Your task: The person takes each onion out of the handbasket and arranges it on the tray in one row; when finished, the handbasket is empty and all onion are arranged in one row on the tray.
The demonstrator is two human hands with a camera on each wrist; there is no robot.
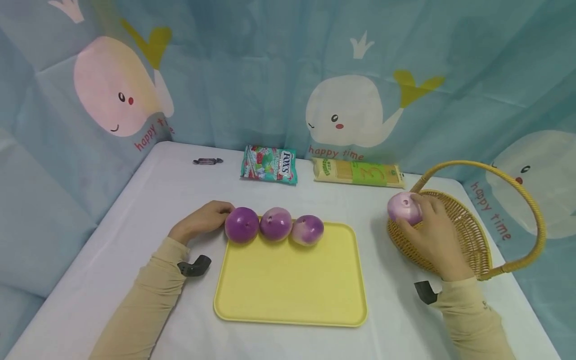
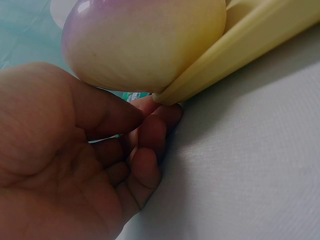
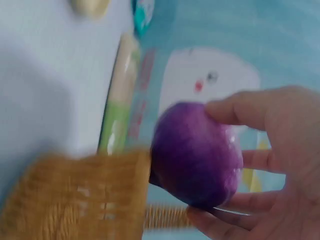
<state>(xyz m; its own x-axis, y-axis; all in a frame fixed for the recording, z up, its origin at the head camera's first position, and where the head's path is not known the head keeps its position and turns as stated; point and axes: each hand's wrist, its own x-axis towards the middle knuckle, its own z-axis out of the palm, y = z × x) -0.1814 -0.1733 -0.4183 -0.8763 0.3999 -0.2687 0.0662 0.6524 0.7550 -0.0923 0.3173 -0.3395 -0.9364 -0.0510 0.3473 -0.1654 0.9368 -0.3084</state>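
Note:
Three round purple-and-white vegetables, turnip-like, stand in a row along the far edge of a yellow tray [image 1: 290,285]: one at the corner [image 1: 242,225], one in the middle [image 1: 276,224] and one on the right [image 1: 308,230]. At the far left corner, my left hand [image 1: 208,220] has its curled fingers on the tray's rim, fingertips partly beneath it; the corner vegetable [image 2: 145,45] sits just above. My right hand [image 1: 434,235] grips a fourth such vegetable [image 3: 197,155] between thumb and fingers, over the near-left rim of a wicker basket [image 1: 483,240]. The basket's inside is partly hidden.
Along the back of the white table lie a wrapped candy [image 1: 208,161], a FOX'S candy bag [image 1: 270,165] and a long yellow-green packet [image 1: 359,173]. The basket's tall handle [image 1: 533,205] arches over the right side. A whale-print curtain [image 1: 252,90] hangs behind.

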